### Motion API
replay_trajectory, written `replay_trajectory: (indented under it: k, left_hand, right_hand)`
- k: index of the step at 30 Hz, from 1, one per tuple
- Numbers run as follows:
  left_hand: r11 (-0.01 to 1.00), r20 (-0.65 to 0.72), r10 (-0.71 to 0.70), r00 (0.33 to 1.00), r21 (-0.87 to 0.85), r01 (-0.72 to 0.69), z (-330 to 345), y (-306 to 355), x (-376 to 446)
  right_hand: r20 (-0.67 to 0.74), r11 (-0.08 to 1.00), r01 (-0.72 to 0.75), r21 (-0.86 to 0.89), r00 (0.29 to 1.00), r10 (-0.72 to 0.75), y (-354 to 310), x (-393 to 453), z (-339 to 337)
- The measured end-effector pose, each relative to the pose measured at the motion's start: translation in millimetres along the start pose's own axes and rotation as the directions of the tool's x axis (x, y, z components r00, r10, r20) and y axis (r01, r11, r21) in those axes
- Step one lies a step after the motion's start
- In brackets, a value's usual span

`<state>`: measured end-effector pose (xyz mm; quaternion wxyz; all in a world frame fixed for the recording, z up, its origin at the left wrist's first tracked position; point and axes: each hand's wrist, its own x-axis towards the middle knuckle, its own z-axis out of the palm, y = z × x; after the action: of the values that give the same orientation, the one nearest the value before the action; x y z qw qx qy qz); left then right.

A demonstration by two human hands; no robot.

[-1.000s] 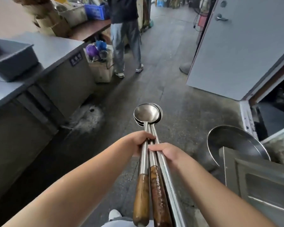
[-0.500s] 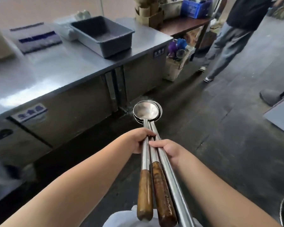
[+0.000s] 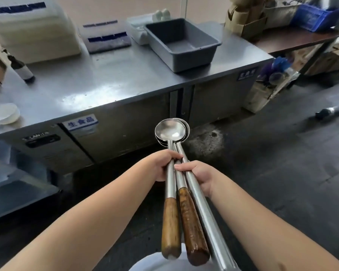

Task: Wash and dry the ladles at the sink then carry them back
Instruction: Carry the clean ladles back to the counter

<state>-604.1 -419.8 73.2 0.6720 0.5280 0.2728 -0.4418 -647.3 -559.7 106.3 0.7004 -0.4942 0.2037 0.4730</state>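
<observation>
Three long steel ladles (image 3: 171, 132) lie bundled together in front of me, bowls nested and pointing away. Two have brown wooden handles and the third is all steel. My left hand (image 3: 163, 164) is closed around the shafts from the left, just below the bowls. My right hand (image 3: 198, 176) grips the same shafts from the right, slightly nearer to me. The bundle hangs over dark floor, close to a steel counter (image 3: 98, 83).
On the counter stand a grey plastic tub (image 3: 194, 55), white lidded boxes (image 3: 33, 30), a dark bottle (image 3: 23, 70) and a white bowl (image 3: 5, 114). A brown table (image 3: 294, 39) with cardboard and a blue crate (image 3: 317, 16) is at the right. A person's shoe (image 3: 325, 112) shows far right.
The view has swung left from the doorway and corridor onto the steel counter. Both hands keep the same hold on the ladles. The person in the corridor has slid out to the right edge.
</observation>
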Motion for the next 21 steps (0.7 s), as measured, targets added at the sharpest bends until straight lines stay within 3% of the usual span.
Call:
replay_trajectory:
  k: [10,21]
  left_hand:
    - [0.989,-0.056,0.078,0.995,-0.120,-0.084,37.7,143.2,35.6]
    - [0.967,-0.083,0.226,0.971,-0.105,-0.234,46.1,298.7,45.9]
  right_hand:
    - [0.120,0.982,-0.017,-0.188,0.992,0.040,-167.6,23.9,-51.5]
    - [0.230,0.948,0.125,-0.293,0.971,-0.057,-329.4,47.4,-60.2]
